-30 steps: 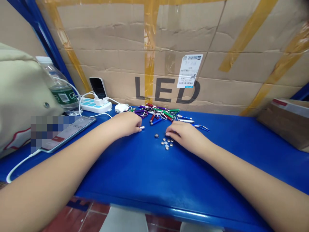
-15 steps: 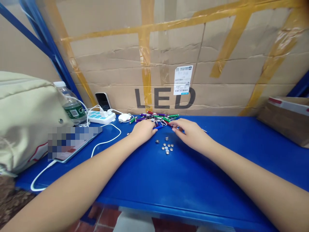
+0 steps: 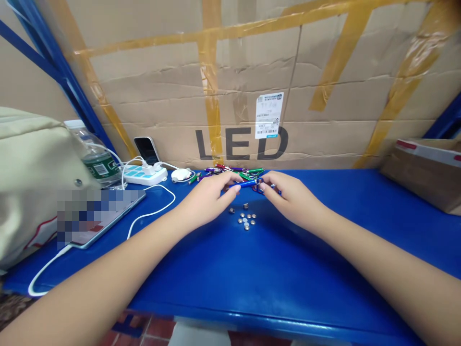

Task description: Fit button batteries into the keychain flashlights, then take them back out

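Both my hands hold one small blue keychain flashlight point(image 3: 246, 183) level above the blue shelf point(image 3: 252, 269). My left hand point(image 3: 208, 198) pinches its left end and my right hand point(image 3: 288, 197) pinches its right end. Right behind them lies a heap of coloured keychain flashlights point(image 3: 234, 170), purple, green and red. Several small silver button cells point(image 3: 246, 220) lie loose on the shelf just below my hands.
A big taped cardboard box marked LED point(image 3: 252, 96) stands behind. At the left are a white power strip point(image 3: 146, 175), a phone leaning up point(image 3: 147, 150), a water bottle point(image 3: 95, 158), a tablet point(image 3: 97, 216) with a white cable point(image 3: 151, 214) and a beige bag point(image 3: 32, 178). A brown carton point(image 3: 425, 173) sits right.
My hands left the button cells, reached back to the heap and lifted out a blue flashlight, now held between them. The camera view tilted up a little.
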### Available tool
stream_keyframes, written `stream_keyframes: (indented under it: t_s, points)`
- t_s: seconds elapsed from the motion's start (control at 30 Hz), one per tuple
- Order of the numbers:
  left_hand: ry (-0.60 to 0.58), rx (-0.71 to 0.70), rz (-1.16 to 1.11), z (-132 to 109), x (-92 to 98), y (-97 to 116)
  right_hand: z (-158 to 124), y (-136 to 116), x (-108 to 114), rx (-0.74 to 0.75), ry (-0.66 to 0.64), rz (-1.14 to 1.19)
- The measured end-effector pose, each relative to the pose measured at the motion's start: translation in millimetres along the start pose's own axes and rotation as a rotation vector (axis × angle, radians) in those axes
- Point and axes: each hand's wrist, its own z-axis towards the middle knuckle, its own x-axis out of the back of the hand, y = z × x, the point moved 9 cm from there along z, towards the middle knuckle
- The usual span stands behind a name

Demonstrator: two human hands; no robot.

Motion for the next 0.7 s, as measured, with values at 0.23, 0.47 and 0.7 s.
stream_keyframes:
  t_s: [0.23,0.47,0.7]
  points:
    - [-0.037,-0.068,0.082,-5.7,-3.6,17.3,-7.8,-11.1,-6.8,-0.086,-0.115,0.204]
    - [-0.050,-0.041,0.144,-5.8,-1.1,7.3,-11.8,5.3,-7.9,-0.195,-0.068,0.399]
    - [-0.217,-0.096,0.159,-11.7,-21.0,16.7,-11.5,14.0,7.6,-0.274,0.069,0.470]
